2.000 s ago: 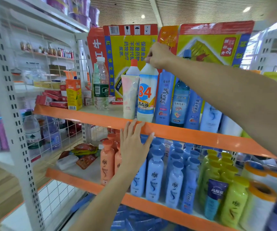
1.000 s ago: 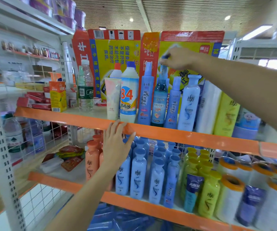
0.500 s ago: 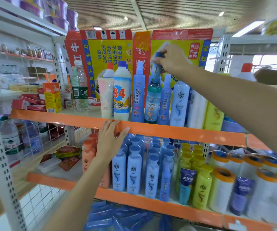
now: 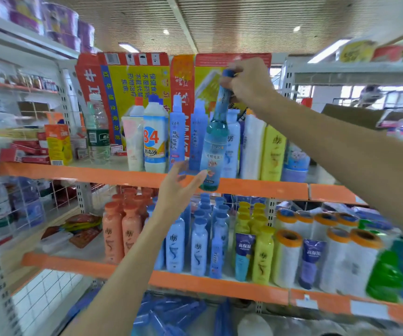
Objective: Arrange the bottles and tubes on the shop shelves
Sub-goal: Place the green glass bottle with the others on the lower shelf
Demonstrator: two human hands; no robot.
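Shop shelves (image 4: 244,187) blur at right; right hand (image 4: 249,81) pinches a teal bottle (image 4: 213,144) by its cap, off the shelf edge, left hand (image 4: 178,187) spread open beneath.

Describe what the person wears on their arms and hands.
Nothing shows on either one. The left hand and right hand are bare, with no gloves, rings or watch in view. Both forearms are uncovered as far as the frame shows; no sleeve reaches into the picture.

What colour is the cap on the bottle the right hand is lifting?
Blue, seen in the head view: the cap tops the teal-blue bottle gripped by the right hand.
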